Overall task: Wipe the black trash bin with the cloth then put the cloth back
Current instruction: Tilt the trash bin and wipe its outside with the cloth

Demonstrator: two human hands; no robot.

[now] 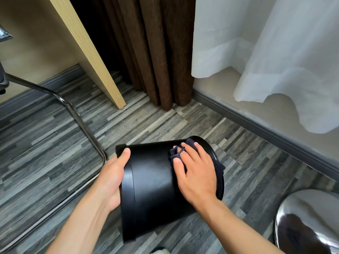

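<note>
The black trash bin (154, 182) is held on its side above the floor, one end pointing left and the other right. My left hand (111, 178) grips its left end, thumb over the edge. My right hand (196, 173) lies flat on the right part of the bin's side. Under its palm and fingers is a dark blue cloth (177, 150), pressed against the bin. Most of the cloth is hidden by the hand; a bunched corner shows between the fingers.
A chrome chair frame (80, 123) curves along the floor at left. A light wooden desk panel (88, 50) and brown curtains (157, 52) stand behind. A white sheer curtain (275, 52) hangs at right. A shiny chrome stool base (308, 222) sits at lower right.
</note>
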